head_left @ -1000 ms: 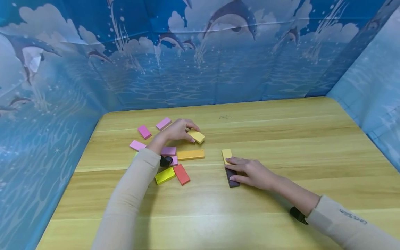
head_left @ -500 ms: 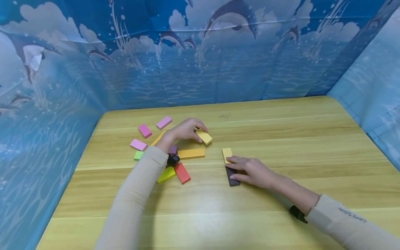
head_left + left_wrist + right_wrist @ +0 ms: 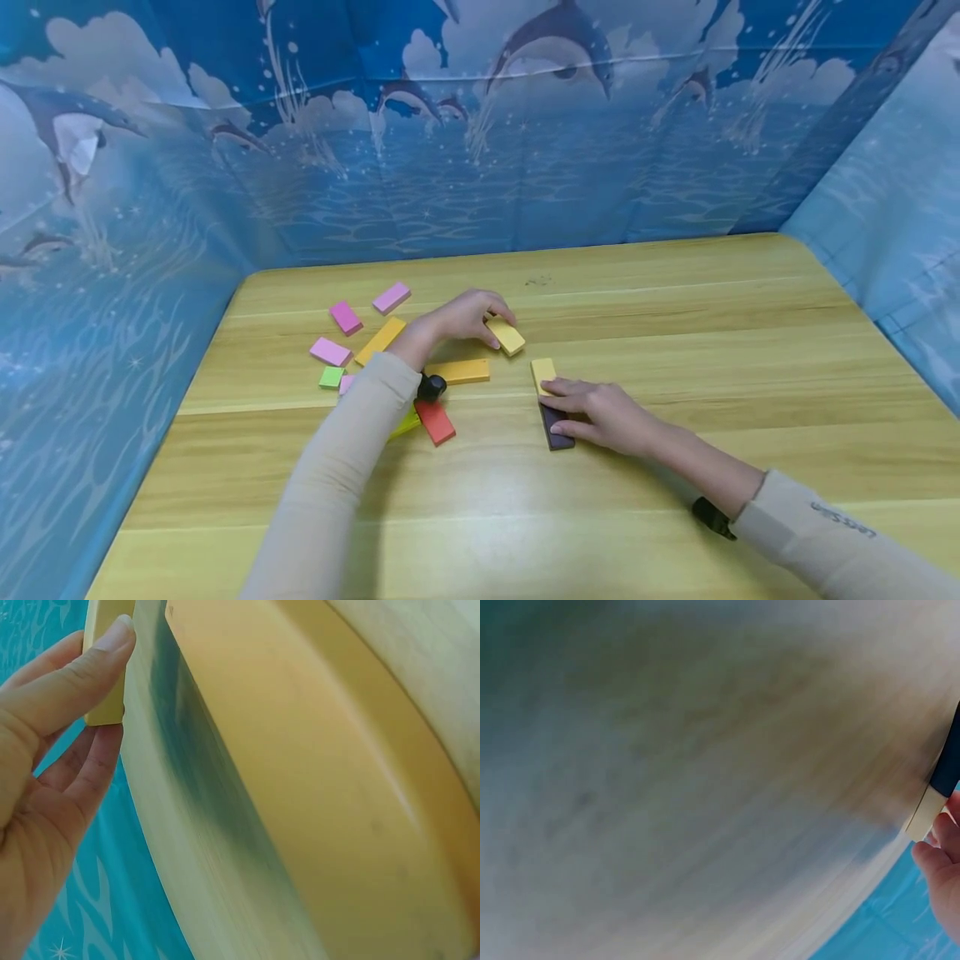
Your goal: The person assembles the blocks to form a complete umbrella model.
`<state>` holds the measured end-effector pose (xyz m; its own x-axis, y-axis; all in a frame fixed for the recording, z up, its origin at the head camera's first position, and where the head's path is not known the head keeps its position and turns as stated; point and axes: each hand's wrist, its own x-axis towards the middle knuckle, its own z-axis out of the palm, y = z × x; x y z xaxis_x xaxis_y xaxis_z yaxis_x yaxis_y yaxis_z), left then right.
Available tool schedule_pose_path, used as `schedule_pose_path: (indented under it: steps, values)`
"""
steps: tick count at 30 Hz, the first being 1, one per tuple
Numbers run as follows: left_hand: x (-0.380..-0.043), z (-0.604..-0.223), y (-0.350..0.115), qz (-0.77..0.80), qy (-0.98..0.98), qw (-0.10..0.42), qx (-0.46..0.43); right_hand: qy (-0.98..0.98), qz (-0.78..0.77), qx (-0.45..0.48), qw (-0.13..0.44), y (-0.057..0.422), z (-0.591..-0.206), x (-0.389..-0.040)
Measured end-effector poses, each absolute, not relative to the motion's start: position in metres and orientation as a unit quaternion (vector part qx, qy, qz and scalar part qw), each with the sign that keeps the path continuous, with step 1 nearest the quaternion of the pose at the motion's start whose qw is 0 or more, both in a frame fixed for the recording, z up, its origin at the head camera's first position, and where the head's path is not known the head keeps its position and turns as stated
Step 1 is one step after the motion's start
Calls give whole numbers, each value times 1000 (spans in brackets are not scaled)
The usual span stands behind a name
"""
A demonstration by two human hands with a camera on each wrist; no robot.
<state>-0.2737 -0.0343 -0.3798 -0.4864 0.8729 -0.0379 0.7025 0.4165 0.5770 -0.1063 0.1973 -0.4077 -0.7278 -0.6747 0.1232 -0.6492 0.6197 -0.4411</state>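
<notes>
In the head view my left hand (image 3: 468, 318) pinches a pale yellow block (image 3: 506, 336) by its left end, thumb on the near side. The left wrist view shows that same block (image 3: 103, 705) between thumb and fingers. My right hand (image 3: 611, 415) rests on two blocks lying end to end: a pale yellow block (image 3: 543, 372) at the far end and a black block (image 3: 557, 433) nearer. Its fingertips touch them near their joint, and the thumb lies on the black one. At the right wrist view's edge, part of my right hand (image 3: 943, 859) shows beside both blocks.
Left of the hands lie orange (image 3: 459, 372), red (image 3: 435, 422), yellow-green (image 3: 406, 423), green (image 3: 332, 377) and several pink blocks (image 3: 392, 297). My left forearm covers part of this group. A dolphin-print blue cloth (image 3: 480, 192) stands behind the wooden table (image 3: 675, 333).
My left hand has moved right with the pale yellow block, toward the two lined-up blocks. An orange block and a green one have come out from behind the left arm. The right hand stays put.
</notes>
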Motion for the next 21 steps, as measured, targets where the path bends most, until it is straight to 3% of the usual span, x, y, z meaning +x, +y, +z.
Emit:
schedule_pose_path:
  steps: [21]
  values:
    - [-278,-386,-3,230,813,191,500,900,-233,-368,20,198,-409,-104]
